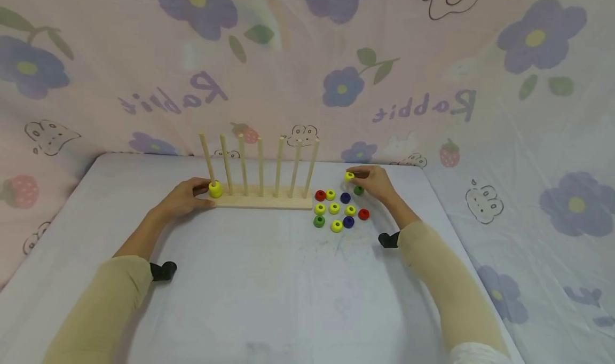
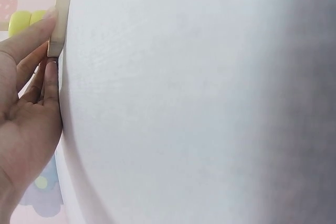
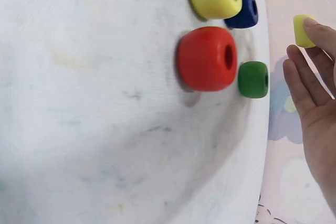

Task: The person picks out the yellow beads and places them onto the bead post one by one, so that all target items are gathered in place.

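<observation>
A wooden peg board [image 1: 261, 200] with a row of several upright pegs stands on the table. Two yellow beads [image 1: 215, 189] are stacked at the bottom of its leftmost peg. My left hand [image 1: 184, 197] grips the left end of the board, its thumb [image 2: 32, 36] along the near side. Between the thumb and fingertips of my right hand [image 1: 373, 181] a yellow bead [image 3: 303, 31] is pinched, raised above the table. Just under that hand lies a green bead [image 3: 253, 80], with a red bead [image 3: 207, 59] nearby.
Loose beads lie right of the board: several yellow ones, such as this yellow bead [image 1: 334, 208], plus red, green and blue ones, among them a blue bead [image 1: 348, 222]. A white cloth [image 1: 269, 278] covers the table. Behind it hangs a flower-patterned curtain [image 1: 288, 76].
</observation>
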Tool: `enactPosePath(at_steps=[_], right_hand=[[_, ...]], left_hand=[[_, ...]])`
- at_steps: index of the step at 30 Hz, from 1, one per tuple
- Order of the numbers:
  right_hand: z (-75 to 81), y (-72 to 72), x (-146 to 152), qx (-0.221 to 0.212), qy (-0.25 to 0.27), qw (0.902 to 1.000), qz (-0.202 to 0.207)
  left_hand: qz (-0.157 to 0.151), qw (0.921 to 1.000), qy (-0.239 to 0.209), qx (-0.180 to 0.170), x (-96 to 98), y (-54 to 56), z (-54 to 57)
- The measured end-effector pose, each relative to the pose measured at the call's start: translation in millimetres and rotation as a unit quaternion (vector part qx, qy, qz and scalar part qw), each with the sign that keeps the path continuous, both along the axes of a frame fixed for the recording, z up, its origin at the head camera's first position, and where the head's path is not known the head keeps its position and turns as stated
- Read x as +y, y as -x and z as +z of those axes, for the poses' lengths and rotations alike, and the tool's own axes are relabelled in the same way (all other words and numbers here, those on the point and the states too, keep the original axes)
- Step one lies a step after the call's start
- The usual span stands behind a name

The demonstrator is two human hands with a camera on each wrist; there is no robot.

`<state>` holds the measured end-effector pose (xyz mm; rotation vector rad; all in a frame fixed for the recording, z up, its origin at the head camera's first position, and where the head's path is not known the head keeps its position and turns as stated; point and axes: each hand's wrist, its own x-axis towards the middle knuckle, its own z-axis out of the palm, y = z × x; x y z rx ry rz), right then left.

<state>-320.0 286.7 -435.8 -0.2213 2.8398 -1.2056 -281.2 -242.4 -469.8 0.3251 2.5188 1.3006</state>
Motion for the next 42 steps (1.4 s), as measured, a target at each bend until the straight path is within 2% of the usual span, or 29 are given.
enactPosePath(at_steps=[6,12,23,28,32,42], right_hand=[[11.4,-0.1,-4,0.007,0.016,0.9998,-0.008],[22.4,-1.8,-7,0.009,0.039,0.9992,0.005],[49.5,3.4,-19,0.055,0.085,0.9944,0.032],[58.9,1.9,-26,0.077,0.07,0.9938,0.039],[69.1,0.8,-35,0.078,0.06,0.9942,0.044],[90.4,4.2,-52,0.085,0.088,0.9896,0.076]], left_hand=[[0.004,1.0,0.002,-0.002,-0.5,0.0,-0.8],[0.0,1.0,0.002,-0.004,-0.2,0.5,0.3],[0.001,1.0,-0.002,0.0,2.9,-4.2,6.5],[-0.003,1.0,0.001,0.002,2.9,-3.2,5.0],[0.0,1.0,0.003,0.002,2.4,-3.3,5.4],[0.005,0.9999,0.003,-0.009,4.7,-4.8,8.5]])
